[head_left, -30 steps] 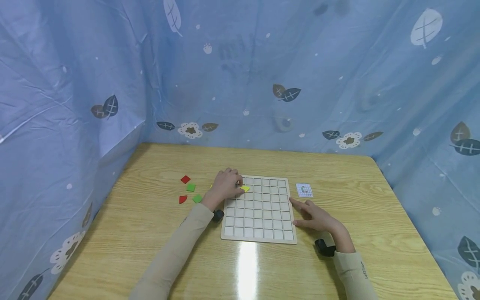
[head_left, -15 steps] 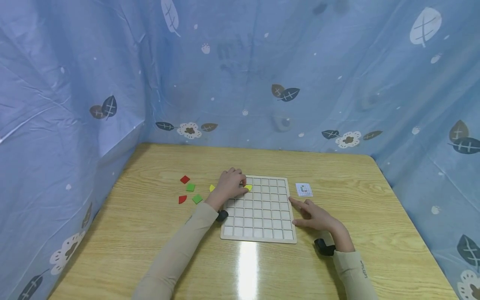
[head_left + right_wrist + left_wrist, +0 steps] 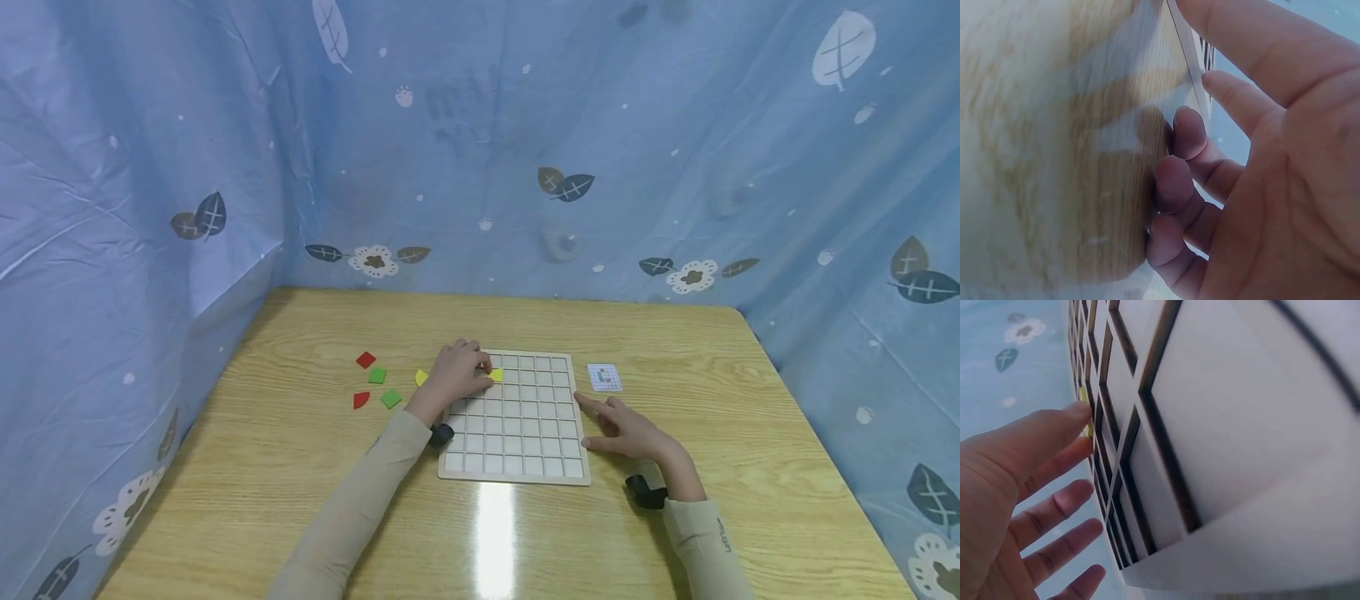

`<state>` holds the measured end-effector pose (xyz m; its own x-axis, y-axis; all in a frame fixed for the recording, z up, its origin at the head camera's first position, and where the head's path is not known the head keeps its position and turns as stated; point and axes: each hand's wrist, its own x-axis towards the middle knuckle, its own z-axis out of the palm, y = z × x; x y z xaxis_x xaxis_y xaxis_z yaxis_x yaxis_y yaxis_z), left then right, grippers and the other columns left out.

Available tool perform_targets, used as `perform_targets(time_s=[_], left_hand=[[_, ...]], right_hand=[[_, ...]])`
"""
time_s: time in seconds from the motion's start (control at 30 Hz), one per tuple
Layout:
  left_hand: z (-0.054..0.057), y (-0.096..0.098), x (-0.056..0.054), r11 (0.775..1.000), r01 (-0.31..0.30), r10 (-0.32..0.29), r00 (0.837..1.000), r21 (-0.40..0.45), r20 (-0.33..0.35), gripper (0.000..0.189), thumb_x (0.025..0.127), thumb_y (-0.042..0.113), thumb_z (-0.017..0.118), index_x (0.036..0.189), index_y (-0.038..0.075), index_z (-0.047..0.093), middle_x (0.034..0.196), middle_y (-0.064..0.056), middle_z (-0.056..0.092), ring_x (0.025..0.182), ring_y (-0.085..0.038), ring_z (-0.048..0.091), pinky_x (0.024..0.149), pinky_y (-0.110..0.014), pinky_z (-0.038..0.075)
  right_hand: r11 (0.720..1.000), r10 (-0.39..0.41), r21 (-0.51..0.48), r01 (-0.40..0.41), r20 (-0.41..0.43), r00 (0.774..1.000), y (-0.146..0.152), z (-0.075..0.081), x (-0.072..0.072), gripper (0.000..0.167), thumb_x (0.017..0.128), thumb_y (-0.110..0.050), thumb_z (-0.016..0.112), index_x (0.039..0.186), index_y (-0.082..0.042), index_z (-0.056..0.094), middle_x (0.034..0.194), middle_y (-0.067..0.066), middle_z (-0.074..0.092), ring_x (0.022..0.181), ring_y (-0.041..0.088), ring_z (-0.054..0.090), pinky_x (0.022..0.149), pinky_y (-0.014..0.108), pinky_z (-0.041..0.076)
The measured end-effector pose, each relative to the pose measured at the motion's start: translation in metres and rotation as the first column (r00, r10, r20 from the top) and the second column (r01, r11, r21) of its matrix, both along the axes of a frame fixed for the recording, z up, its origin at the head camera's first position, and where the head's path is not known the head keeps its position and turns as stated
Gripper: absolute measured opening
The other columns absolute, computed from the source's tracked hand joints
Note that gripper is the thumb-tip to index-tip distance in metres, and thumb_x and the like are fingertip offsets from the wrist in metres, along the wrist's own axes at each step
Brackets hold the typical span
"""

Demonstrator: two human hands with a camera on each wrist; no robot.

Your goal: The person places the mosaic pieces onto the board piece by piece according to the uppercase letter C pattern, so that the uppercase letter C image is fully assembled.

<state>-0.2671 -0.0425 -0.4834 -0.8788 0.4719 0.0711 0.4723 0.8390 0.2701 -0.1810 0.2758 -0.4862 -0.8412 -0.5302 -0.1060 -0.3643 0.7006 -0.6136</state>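
My left hand (image 3: 453, 375) reaches over the upper left of a pale square grid board (image 3: 517, 479). Between thumb and index finger it pinches a small yellow tile (image 3: 497, 375), at a cell in the second row from the top. In the left wrist view the same yellow tile (image 3: 1083, 395) shows mostly edge-on behind the thumb, and the other fingers are spread. My right hand (image 3: 632, 433) touches the board's right edge with the tips of index finger and thumb. Its remaining fingers (image 3: 1175, 181) bend against the table in the right wrist view.
Left of the board lie a red square tile (image 3: 365, 360), a red quarter-round (image 3: 362, 400), two green squares (image 3: 377, 376) and another yellow piece (image 3: 422, 378), partly near my wrist. A small printed grid card (image 3: 604, 377) lies to the right. Blue patterned curtain (image 3: 480, 167) surrounds the wooden table.
My left hand has moved slightly right, bringing the yellow tile further over the grid; the tile now looks squared to its cell. My right hand has stayed at the board's edge.
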Motion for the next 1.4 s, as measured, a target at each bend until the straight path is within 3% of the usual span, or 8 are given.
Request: perform_targets(time_s=[0.4, 0.63, 0.93, 1.17, 1.4], left_hand=[[-0.003, -0.014, 0.005, 0.998, -0.041, 0.043, 0.999, 0.043, -0.03, 0.024, 0.082, 0.042, 0.067, 0.098, 0.025, 0.069, 0.099, 0.004, 0.058, 0.097, -0.018, 0.051, 0.084, -0.041, 0.042], [0.003, -0.024, 0.005, 0.99, -0.072, 0.075, 0.997, 0.124, -0.017, 0.021, 0.083, 0.035, 0.068, 0.099, 0.022, 0.07, 0.098, 0.002, 0.058, 0.096, -0.02, 0.05, 0.083, -0.044, 0.041], [0.006, -0.052, 0.007, 0.978, -0.132, 0.144, 0.987, 0.163, -0.068, 0.021, 0.081, 0.034, 0.07, 0.097, 0.021, 0.07, 0.096, 0.0, 0.06, 0.096, -0.024, 0.052, 0.08, -0.046, 0.042], [0.009, -0.073, 0.011, 0.959, -0.162, 0.182, 0.981, 0.231, -0.072, 0.021, 0.08, 0.03, 0.072, 0.097, 0.018, 0.07, 0.093, -0.005, 0.061, 0.091, -0.026, 0.053, 0.076, -0.046, 0.041], [0.009, -0.092, 0.014, 0.956, -0.2, 0.214, 0.976, 0.216, -0.047, 0.021, 0.082, 0.031, 0.071, 0.097, 0.016, 0.07, 0.093, -0.005, 0.06, 0.091, -0.027, 0.052, 0.076, -0.044, 0.042]], right_hand=[[1.0, 0.001, 0.016, -0.002, 0.025, 1.0, 0.0, -0.002, -0.002, 0.075, 0.084, -0.034, 0.066, 0.145, -0.008, 0.031, 0.081, 0.005, 0.035, 0.068, 0.012, 0.028, 0.059, 0.024, 0.026], [1.0, 0.001, 0.009, -0.002, 0.014, 1.0, 0.001, -0.003, -0.001, 0.075, 0.084, -0.033, 0.067, 0.144, -0.007, 0.031, 0.081, 0.005, 0.035, 0.068, 0.011, 0.027, 0.059, 0.024, 0.027], [1.0, 0.003, 0.001, -0.003, 0.015, 1.0, 0.001, -0.004, -0.002, 0.074, 0.084, -0.033, 0.066, 0.144, -0.007, 0.031, 0.082, 0.005, 0.035, 0.069, 0.015, 0.03, 0.059, 0.024, 0.026], [1.0, -0.005, 0.003, 0.005, 0.026, 1.0, 0.0, -0.004, -0.001, 0.074, 0.084, -0.033, 0.066, 0.145, -0.008, 0.031, 0.082, 0.005, 0.036, 0.07, 0.015, 0.03, 0.06, 0.024, 0.027], [1.0, -0.028, 0.003, 0.028, 0.042, 0.999, 0.001, -0.003, -0.001, 0.075, 0.084, -0.035, 0.066, 0.145, -0.01, 0.031, 0.085, 0.006, 0.038, 0.074, 0.016, 0.033, 0.063, 0.025, 0.029]])
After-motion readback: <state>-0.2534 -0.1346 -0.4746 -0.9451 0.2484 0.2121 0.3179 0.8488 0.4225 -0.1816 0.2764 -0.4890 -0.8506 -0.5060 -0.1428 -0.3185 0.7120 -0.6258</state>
